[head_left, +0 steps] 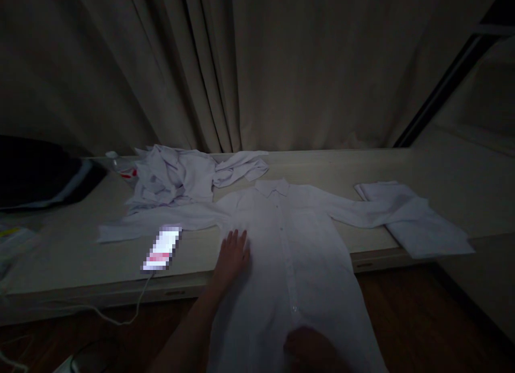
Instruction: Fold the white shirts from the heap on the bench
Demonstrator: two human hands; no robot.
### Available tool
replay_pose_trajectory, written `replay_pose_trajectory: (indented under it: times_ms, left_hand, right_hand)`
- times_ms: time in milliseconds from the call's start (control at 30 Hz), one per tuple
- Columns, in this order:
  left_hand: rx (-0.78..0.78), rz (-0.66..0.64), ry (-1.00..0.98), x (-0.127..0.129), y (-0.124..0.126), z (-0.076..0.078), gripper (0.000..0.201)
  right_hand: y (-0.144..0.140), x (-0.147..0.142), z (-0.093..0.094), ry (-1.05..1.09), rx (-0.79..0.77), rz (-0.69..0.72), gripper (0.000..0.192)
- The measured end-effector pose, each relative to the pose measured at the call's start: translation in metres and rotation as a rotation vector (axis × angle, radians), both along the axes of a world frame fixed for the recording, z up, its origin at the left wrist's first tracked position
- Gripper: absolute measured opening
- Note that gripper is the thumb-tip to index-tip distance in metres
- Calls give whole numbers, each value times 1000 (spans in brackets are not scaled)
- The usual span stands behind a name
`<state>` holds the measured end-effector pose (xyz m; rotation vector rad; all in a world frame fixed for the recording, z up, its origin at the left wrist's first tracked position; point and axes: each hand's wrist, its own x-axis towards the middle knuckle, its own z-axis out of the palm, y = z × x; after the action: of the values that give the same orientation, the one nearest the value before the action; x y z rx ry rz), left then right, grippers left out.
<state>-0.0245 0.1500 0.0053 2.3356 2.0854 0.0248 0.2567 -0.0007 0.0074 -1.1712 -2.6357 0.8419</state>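
A white long-sleeved shirt (pixel 306 244) is spread front side up, its collar toward the curtain and both sleeves stretched sideways. Its lower part hangs over the near edge of the surface. My left hand (pixel 233 250) lies flat on the shirt's left side below the armpit, fingers extended. Lower down, close to the button placket, my right hand (pixel 309 345) is curled against the shirt fabric. It is dark there, and the fingertips are partly hidden.
Crumpled white clothes (pixel 173 174) lie at the back left beside a plastic bottle (pixel 124 168). A folded white garment (pixel 422 222) sits under the right sleeve. A lit phone (pixel 162 248) with a cable (pixel 120 322) rests near the front edge. Curtains (pixel 306 67) hang behind.
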Motion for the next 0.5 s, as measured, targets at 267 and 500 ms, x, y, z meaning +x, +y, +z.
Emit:
replay_pose_trajectory:
  times_ms: [267, 500]
  left_hand:
    - [-5, -36, -28, 21, -131, -46, 47]
    - [53, -14, -125, 32, -147, -70, 44]
  right_hand:
    - [28, 114, -50, -289, 145, -434, 64]
    - [20, 120, -65, -184, 165, -482, 64]
